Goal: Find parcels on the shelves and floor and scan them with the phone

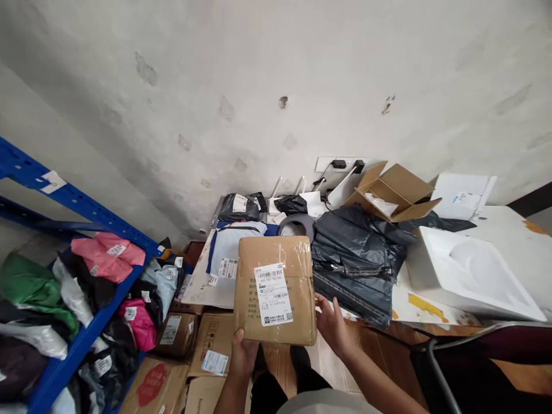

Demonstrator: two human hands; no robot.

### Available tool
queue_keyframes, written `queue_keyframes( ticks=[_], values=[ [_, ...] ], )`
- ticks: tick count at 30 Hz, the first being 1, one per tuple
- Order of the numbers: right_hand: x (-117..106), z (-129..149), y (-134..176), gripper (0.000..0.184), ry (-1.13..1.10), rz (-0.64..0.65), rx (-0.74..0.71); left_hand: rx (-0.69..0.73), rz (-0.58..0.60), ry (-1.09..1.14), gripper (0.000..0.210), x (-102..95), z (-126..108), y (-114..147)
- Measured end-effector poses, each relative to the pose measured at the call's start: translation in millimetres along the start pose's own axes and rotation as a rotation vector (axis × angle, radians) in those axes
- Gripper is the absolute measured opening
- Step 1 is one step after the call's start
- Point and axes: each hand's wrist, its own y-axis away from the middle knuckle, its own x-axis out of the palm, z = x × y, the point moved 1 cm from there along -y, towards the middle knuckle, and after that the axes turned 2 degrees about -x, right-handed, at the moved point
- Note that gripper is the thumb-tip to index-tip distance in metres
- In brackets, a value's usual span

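Observation:
A taped cardboard box (245, 287) with a white shipping label (272, 294) is held up in front of me, its labelled face toward me. My left hand (244, 353) grips its lower left corner, thumb on the front and the other fingers hidden behind. Beside the right edge, my right hand (335, 329) has its fingers apart; whether the fingertips touch the box I cannot tell. Behind the box, a white table (200, 292) carries a pale parcel bag (237, 244) and a stack of dark grey mailer bags (353, 253).
To the left, a blue metal rack (99, 204) holds several bagged parcels. Cardboard boxes (209, 333) stand low beside my legs. An opened carton (394, 192) and a white foam tray (470, 273) lie on the right of the table. A chair (444, 368) is at lower right.

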Motion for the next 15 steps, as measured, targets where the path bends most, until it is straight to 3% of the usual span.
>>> queue_keyframes(
  ticks=[3, 7, 11, 15],
  values=[
    [-27, -1, -8, 0.071, -0.081, -0.06, 0.082, -0.06, 0.061, 0.03, 0.069, 19.8, 1, -14],
    [-48, -9, -22, 0.06, -0.031, -0.093, 0.097, -0.16, 0.059, 0.027, 0.053, 30.8, 3, -25],
    [-56, -24, -39, 0.052, 0.059, -0.14, 0.08, -0.217, 0.016, 0.047, 0.056, 26.7, 12, -38],
    [-54, -40, -62, 0.045, 0.23, -0.123, 0.049, -0.266, -0.027, 0.112, 0.067, 10.6, 19, -51]
  ],
)
